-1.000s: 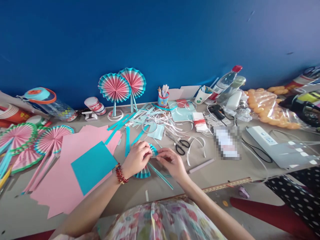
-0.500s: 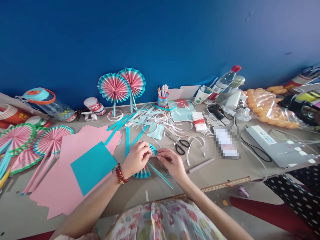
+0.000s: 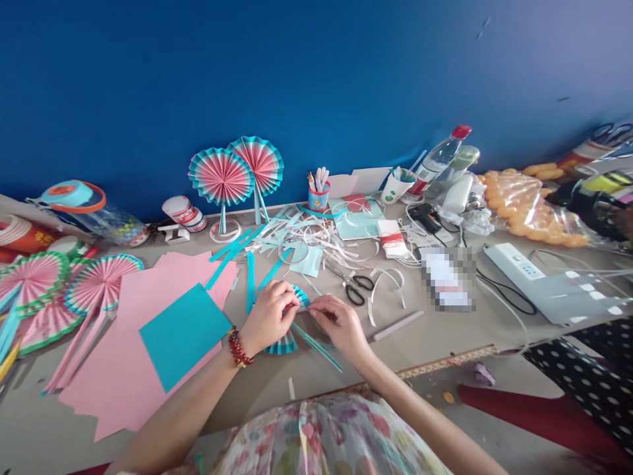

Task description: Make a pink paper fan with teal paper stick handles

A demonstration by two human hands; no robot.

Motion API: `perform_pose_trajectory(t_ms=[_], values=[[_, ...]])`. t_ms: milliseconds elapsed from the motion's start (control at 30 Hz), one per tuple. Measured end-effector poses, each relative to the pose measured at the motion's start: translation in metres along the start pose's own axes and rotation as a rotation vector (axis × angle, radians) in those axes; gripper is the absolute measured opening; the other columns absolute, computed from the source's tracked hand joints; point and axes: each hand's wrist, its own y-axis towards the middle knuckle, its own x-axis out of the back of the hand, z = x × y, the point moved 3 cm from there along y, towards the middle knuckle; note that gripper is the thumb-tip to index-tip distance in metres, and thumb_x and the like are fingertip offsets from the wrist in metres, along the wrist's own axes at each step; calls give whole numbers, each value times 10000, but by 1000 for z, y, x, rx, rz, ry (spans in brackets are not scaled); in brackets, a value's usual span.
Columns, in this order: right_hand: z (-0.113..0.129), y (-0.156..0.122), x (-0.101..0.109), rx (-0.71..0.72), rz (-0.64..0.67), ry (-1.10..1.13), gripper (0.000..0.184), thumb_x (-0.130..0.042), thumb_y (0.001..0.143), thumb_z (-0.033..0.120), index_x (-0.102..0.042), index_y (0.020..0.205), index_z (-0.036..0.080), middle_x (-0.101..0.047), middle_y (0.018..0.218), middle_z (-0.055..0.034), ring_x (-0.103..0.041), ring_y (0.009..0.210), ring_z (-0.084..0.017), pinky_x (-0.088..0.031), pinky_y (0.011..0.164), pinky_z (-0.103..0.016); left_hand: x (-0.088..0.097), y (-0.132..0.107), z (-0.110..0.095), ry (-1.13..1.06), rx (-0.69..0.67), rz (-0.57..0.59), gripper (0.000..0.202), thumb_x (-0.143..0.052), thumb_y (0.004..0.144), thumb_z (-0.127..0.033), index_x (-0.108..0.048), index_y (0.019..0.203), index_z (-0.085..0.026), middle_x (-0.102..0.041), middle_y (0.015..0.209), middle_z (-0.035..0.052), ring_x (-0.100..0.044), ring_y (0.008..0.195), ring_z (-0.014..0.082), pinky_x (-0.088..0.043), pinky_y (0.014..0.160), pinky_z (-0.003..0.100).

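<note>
My left hand (image 3: 273,315), with a red bead bracelet (image 3: 238,348) at the wrist, is closed on a small pleated teal paper fan (image 3: 283,344). Pleats show above and below its fingers; the palm hides the fan's middle. My right hand (image 3: 340,322) faces it, thumb and fingertips pinched together at the fan's right edge. Narrow teal strips (image 3: 319,348) slant down to the right from beneath the hands. A teal paper sheet (image 3: 185,336) lies left of my left wrist, on a stack of pink paper (image 3: 111,369). Black-handled scissors (image 3: 357,288) rest beyond my right hand.
Paper offcuts (image 3: 281,231) litter the table's back. Two finished fans (image 3: 221,177) lean on the blue wall; other fans (image 3: 103,284) lie left. A pen cup (image 3: 319,196), bottle (image 3: 440,161), glue gun (image 3: 424,214) and power strip (image 3: 517,264) stand around. Someone's dotted clothing (image 3: 578,382) shows at right.
The view has shifted slightly. My hands keep nearly the same hold on the fan, with no clear movement between them.
</note>
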Motion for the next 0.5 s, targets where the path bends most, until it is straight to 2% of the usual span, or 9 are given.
perform_pose_trajectory(t_ms=[167, 500], values=[[0, -2, -1, 4, 3, 11, 137, -610, 869, 184, -738, 833, 219, -735, 936, -60, -673, 911, -220, -512, 833, -330, -2, 0, 0, 25, -9, 28, 87, -612, 871, -146, -585, 812, -205, -577, 923, 40, -541, 947, 223, -472, 816, 351], [3, -3, 4, -17, 14, -80, 172, -565, 867, 163, -725, 854, 223, -762, 890, -36, -699, 812, -202, -520, 758, -295, -4, 0, -2, 23, -20, 55, 121, -594, 886, -121, -583, 791, -196, -588, 897, 33, -529, 905, 212, -447, 816, 352]])
